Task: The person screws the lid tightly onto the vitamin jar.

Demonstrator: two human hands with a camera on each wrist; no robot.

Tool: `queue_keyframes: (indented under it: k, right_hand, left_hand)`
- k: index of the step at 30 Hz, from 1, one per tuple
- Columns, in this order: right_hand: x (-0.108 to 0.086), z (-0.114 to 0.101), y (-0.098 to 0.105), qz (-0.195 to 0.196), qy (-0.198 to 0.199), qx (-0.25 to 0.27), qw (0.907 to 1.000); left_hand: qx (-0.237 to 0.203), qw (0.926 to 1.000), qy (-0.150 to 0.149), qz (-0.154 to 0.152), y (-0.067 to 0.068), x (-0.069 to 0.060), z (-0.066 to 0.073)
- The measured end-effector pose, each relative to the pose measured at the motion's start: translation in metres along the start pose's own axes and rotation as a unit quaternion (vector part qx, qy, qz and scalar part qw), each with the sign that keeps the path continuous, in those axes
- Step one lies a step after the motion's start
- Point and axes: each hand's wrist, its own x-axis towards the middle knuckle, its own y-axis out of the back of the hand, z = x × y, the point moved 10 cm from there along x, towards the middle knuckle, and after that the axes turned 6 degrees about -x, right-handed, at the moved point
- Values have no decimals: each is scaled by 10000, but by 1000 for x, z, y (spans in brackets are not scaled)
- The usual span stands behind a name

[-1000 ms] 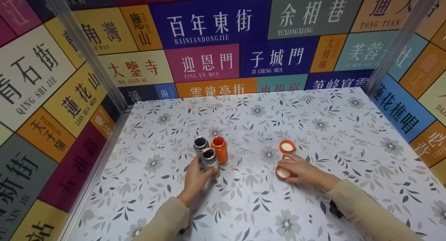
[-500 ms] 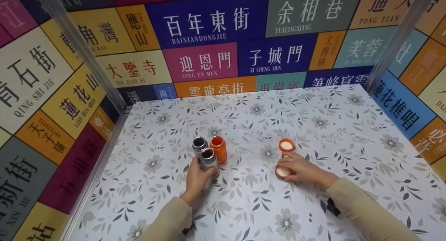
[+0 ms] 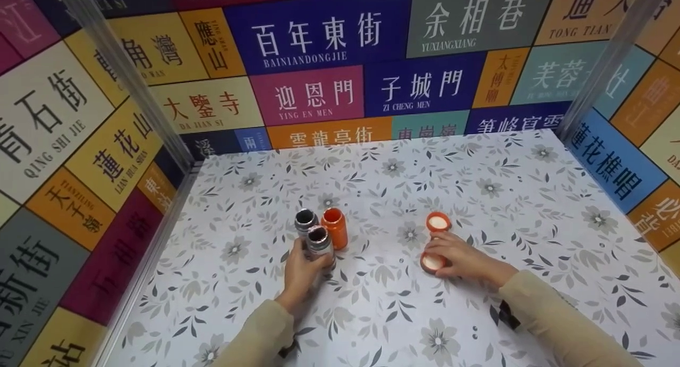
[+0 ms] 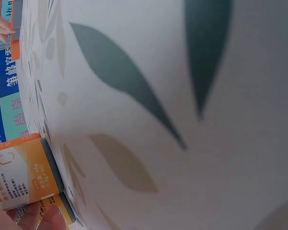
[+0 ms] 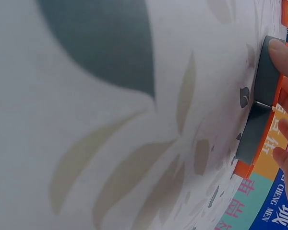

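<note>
Front bottle point(image 3: 321, 244) upright on counter point(image 3: 388, 308), mouth uncovered; my left hand point(image 3: 303, 269) has fingers curled round it. My right hand point(image 3: 461, 256): fingers bent, gripping near cap point(image 3: 433, 261) (white inside).

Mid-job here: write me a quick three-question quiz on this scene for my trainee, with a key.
1. Multiple choice: what does the left hand grip?
a) a cap
b) the nearest grey-necked, cylindrical, plastic-looking bottle
c) nothing
2. True or false: the orange, cylindrical, plastic-looking bottle stands uncapped.
3. Fill in: the orange, round, plastic-looking cap lies ___ from the person than the dark-sided, round, plastic-looking cap that the right hand touches.

Key: 1. b; 2. true; 3. farther.
</note>
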Motion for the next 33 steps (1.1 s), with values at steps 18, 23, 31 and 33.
queue_keyframes:
  k: [18,23,31,33]
  right_hand:
    - [-4,3,8,622,109,319,9975]
    - [-3,6,11,479,-135,509,9975]
    - [-2,15,11,-78,-881,1056,9905]
    - [-1,14,13,-60,-865,1042,9908]
  left_hand:
    - [-141,9998,-16,-121,-2,-3,1]
    - [-26,9995,-179,-256,-5,-6,4]
    - [-57,9977,-375,-560,-12,-10,14]
    - [-66,9971,-469,-599,-15,-11,15]
